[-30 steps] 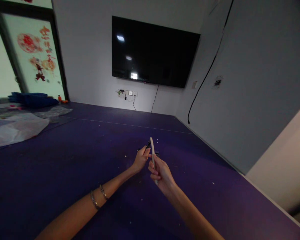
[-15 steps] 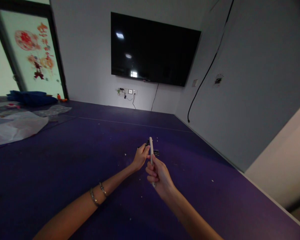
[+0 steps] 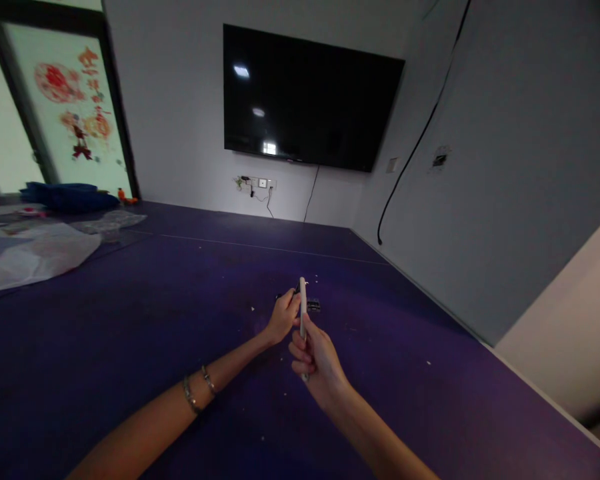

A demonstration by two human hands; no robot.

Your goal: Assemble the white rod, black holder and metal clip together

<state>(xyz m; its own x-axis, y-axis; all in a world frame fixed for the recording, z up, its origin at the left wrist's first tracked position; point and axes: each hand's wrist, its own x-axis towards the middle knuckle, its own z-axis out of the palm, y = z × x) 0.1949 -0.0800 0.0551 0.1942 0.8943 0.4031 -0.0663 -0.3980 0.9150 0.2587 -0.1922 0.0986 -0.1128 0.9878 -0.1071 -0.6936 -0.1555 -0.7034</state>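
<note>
A broad purple surface (image 3: 155, 320) spreads beneath and around the fingers of the right hand (image 3: 323, 360) and the left hand (image 3: 283, 319). A black television (image 3: 300, 93) hangs on the wall beyond and above them, and a decorated glass door (image 3: 63, 147) stands far off to their left. Also well to the fingers' left lie a crumpled white sheet (image 3: 50, 259) and, behind it, a dark-blue bundle (image 3: 70, 198).

The right fingers are curled closed around a pale stick (image 3: 303, 300), which rises upright from them, its lower end showing under the palm. The left fingers, just beside it, are drawn narrow on a thin dark object (image 3: 297, 289), mostly hidden; whether they touch the stick cannot be told. Two bracelets (image 3: 191, 395) circle the forearm behind the left fingers. A small dark piece (image 3: 313, 306) lies just past the right fingertips, and tiny white bits (image 3: 253, 309) dot the surface around both hands.
</note>
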